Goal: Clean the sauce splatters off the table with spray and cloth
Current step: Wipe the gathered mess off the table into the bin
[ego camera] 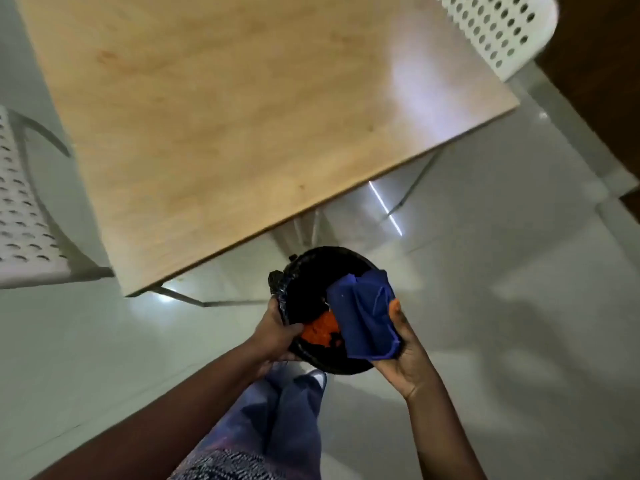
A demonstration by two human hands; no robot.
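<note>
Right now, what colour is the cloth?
Dark blue cloth, held in the right hand; head view.

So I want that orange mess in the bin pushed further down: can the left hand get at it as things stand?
Probably yes. The left hand grips the bin rim right beside the orange mess, which lies uncovered there. The blue cloth in the right hand covers only the other side. It would have to release the rim first.
</note>
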